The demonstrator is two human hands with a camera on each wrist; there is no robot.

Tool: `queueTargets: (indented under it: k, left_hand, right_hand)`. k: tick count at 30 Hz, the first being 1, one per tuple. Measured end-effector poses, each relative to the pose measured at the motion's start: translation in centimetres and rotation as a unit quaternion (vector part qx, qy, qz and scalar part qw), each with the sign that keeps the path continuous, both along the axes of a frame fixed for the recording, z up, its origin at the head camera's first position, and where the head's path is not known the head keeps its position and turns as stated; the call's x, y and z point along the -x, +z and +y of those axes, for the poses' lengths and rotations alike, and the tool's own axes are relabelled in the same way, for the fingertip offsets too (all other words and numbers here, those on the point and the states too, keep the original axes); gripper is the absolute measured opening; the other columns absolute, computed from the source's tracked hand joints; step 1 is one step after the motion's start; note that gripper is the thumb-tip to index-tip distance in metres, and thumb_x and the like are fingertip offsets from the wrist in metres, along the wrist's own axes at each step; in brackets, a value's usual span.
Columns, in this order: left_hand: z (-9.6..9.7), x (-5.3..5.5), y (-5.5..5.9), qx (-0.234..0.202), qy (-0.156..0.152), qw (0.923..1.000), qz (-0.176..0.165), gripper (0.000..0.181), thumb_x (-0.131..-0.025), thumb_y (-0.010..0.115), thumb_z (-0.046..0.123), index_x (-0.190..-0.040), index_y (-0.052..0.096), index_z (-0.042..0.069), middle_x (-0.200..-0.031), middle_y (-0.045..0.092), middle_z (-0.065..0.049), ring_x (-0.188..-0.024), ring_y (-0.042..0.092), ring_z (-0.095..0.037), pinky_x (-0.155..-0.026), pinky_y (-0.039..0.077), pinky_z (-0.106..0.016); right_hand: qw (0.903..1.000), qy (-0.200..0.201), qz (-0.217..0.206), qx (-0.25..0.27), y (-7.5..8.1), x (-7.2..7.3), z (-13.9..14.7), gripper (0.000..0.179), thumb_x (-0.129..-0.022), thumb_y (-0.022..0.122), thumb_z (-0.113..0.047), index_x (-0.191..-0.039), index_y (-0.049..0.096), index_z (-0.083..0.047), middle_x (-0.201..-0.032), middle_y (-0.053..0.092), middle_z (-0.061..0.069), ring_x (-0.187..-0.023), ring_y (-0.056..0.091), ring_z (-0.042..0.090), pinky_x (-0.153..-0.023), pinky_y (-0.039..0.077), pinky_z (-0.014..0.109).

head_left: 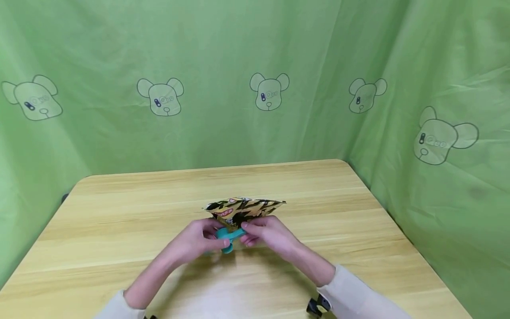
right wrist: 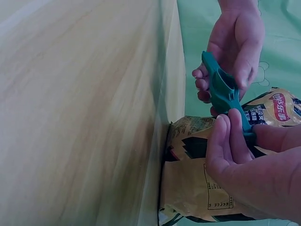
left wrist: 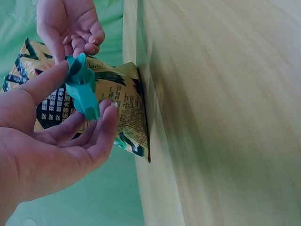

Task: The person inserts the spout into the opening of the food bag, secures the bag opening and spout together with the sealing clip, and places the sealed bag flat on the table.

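Two hands [head_left: 195, 241] [head_left: 275, 237], two sleeves [head_left: 358, 292], just the one snack bag [head_left: 255, 209], one clip [left wrist: 83, 92], one table [head_left: 119, 221], and five (yep, five) cartoon bear heads [head_left: 268, 95] up top.

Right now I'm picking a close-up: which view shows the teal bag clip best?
The right wrist view: the teal bag clip appears largest, its opening plain. The left wrist shows it smaller; the head view, tiny and partly covered.

A curtained booth, much like a small recording studio: green curtain [head_left: 215, 40] printed with bear-head outlines [head_left: 268, 94] hangs behind the far edge and along both sides of a wood-grain desk [head_left: 119, 217] with rounded far corners. The black fitting [head_left: 314, 308] below the right cuff [head_left: 338, 285], partly cut off, may be a camera mount.
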State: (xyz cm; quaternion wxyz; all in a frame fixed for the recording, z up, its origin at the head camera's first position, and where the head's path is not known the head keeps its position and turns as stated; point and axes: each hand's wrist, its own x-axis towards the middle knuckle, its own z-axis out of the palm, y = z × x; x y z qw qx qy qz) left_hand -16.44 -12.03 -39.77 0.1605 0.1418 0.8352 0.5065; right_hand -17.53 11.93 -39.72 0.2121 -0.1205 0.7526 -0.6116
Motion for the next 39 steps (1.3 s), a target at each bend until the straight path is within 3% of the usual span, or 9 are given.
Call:
queueTargets:
  k: [3,6,16,22,39]
  left_hand:
    - [-0.1,0.1,0.0,-0.007,0.018,0.9995,-0.023,0.049,-0.094,0.071,0.038,-0.126,0.065,0.000,-0.099,0.072,-0.006,-0.090,0.066,-0.017,-0.081,0.055,-0.033]
    - [-0.1,0.3,0.0,-0.002,0.033,0.9992,-0.024,0.044,-0.098,0.066,0.040,-0.123,0.068,0.003,-0.098,0.073,-0.004,-0.090,0.064,-0.016,-0.083,0.054,-0.033]
    - [-0.3,1.0,-0.2,-0.025,0.027,0.9990,-0.027,0.029,-0.100,0.063,0.028,-0.110,0.074,0.003,-0.080,0.064,-0.002,-0.075,0.053,-0.014,-0.067,0.047,-0.029]
    - [-0.1,1.3,-0.4,-0.026,0.034,0.9983,-0.038,0.027,-0.101,0.062,0.023,-0.118,0.071,0.004,-0.086,0.064,-0.004,-0.080,0.055,-0.017,-0.072,0.048,-0.032]
    - [0.0,1.5,-0.7,-0.050,0.057,0.9965,-0.037,0.022,-0.099,0.063,0.013,-0.116,0.072,0.003,-0.094,0.069,-0.008,-0.084,0.059,-0.019,-0.075,0.050,-0.032]
  right_hand:
    - [0.9999,-0.006,-0.005,0.009,-0.1,-0.1,0.0,0.032,-0.100,0.063,-0.023,-0.108,0.070,0.008,-0.102,0.073,0.026,-0.094,0.073,0.034,-0.087,0.060,0.036]
    - [0.9998,-0.010,-0.008,0.017,-0.1,-0.2,-0.1,0.032,-0.100,0.063,-0.022,-0.108,0.069,0.009,-0.103,0.072,0.027,-0.095,0.073,0.035,-0.088,0.060,0.037]
    - [0.9996,-0.019,-0.009,0.018,-0.1,-0.3,-0.2,0.032,-0.100,0.062,-0.020,-0.108,0.069,0.010,-0.104,0.072,0.029,-0.095,0.072,0.036,-0.090,0.060,0.040]
    - [0.9997,-0.016,-0.008,0.017,-0.1,-0.2,-0.2,0.032,-0.101,0.060,-0.019,-0.108,0.069,0.010,-0.105,0.071,0.030,-0.097,0.072,0.038,-0.090,0.059,0.039]
    - [0.9996,-0.017,-0.014,0.021,0.1,0.2,-0.2,0.028,-0.100,0.057,-0.008,-0.115,0.066,0.014,-0.100,0.074,0.024,-0.092,0.073,0.035,-0.090,0.060,0.042]
